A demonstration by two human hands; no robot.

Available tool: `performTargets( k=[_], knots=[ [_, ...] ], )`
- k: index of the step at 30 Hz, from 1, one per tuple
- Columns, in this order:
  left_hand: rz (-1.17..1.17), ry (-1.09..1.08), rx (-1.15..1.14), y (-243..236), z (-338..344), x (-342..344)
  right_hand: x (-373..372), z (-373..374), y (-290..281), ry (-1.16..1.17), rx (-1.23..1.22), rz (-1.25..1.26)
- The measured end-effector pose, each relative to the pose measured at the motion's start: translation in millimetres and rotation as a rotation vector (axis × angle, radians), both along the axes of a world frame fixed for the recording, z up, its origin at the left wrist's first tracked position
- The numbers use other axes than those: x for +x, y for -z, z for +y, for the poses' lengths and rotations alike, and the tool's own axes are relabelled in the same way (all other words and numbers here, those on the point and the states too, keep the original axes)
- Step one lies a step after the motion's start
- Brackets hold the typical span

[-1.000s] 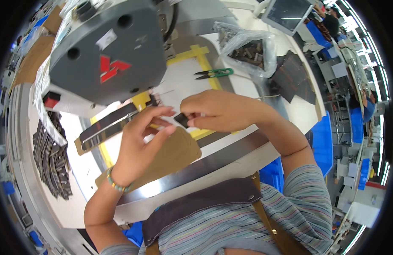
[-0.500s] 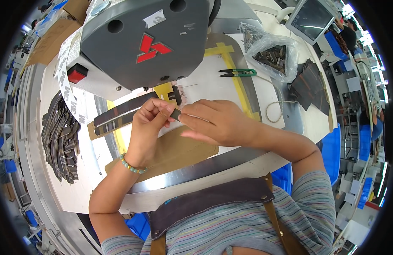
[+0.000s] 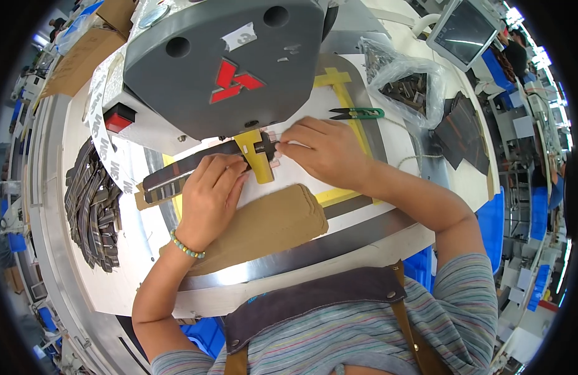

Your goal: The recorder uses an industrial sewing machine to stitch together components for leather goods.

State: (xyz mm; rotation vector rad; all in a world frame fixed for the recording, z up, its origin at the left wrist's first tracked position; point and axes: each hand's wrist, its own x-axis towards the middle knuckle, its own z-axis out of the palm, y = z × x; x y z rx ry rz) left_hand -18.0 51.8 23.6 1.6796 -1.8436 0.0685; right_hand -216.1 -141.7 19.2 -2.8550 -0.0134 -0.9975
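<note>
A long dark striped fabric strip [image 3: 176, 170] lies beneath the sewing machine head [image 3: 220, 62]. A yellow template piece [image 3: 257, 164] crosses over its right end. My left hand [image 3: 207, 200], wearing a beaded bracelet, has its fingers closed at the strip's edge, just left of the yellow piece. At the right of the yellow piece sits a small dark fabric piece [image 3: 264, 147]. My right hand [image 3: 326, 153] pinches at its right end; the fingers partly hide the contact. A folded brown sheet [image 3: 264, 222] lies below my hands.
Striped fabric pieces [image 3: 92, 206] are heaped at left. Green-handled thread snips [image 3: 357, 113], a clear bag of small dark pieces [image 3: 407, 90] and flat dark fabric [image 3: 461, 134] lie right. A red button [image 3: 119, 117] is on the machine's white housing; a screen [image 3: 464, 31] stands upper right.
My hands have moved apart and farther up, from holding the small dark piece together above the brown sheet to the yellow template. The small piece now sits at the template's right side.
</note>
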Motion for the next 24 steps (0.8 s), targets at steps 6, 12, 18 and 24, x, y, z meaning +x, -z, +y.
performTargets(
  k=[6, 12, 18, 24],
  knots=[
    [-0.125, -0.004, -0.075, 10.3, -7.8, 0.7, 28.7, -2.6, 16.0, -0.14, -0.153, -0.005],
    [-0.128, -0.016, -0.027, 10.4, -3.3, -2.3, 27.9, -1.2, 32.2, -0.134, -0.253, -0.022],
    [-0.247, 0.014, 0.126, 1.7, -4.6, -5.9, 29.7, -0.4, 35.7, -0.124, -0.285, -0.084],
    [-0.211, 0.086, 0.148, 4.4, -6.6, 5.0, 19.2, -8.8, 14.3, -0.17, -0.145, 0.123]
  ],
)
